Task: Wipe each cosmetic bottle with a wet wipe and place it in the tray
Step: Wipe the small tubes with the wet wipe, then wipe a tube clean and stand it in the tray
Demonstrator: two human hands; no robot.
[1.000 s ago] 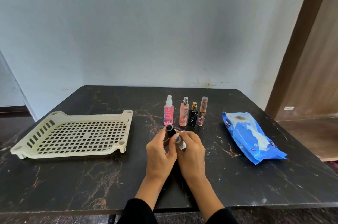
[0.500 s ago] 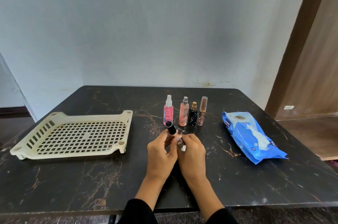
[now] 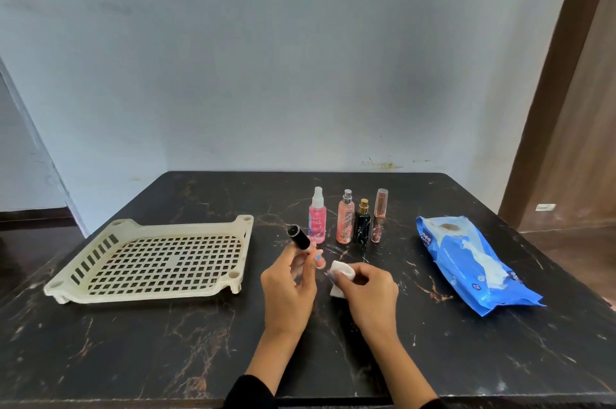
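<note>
A small black-capped bottle [image 3: 299, 238] tilts up out of the left hand [image 3: 289, 292], pinched low between thumb and fingers. Just beside it, the right hand [image 3: 368, 292] clutches a folded wet wipe [image 3: 340, 277]. The slim, damp bottle could slip from so low a grip and strike the table [image 3: 133, 352]. Four upright bottles [image 3: 346, 218] stand close beyond the left hand; a careless swing toward the cream tray [image 3: 146, 258], off to that hand's far side, might topple them.

Soft, even indoor light, faint shadows, mild sheen on the dark table [image 3: 433, 358], wide-angle bending at edges, sharp focus
</note>
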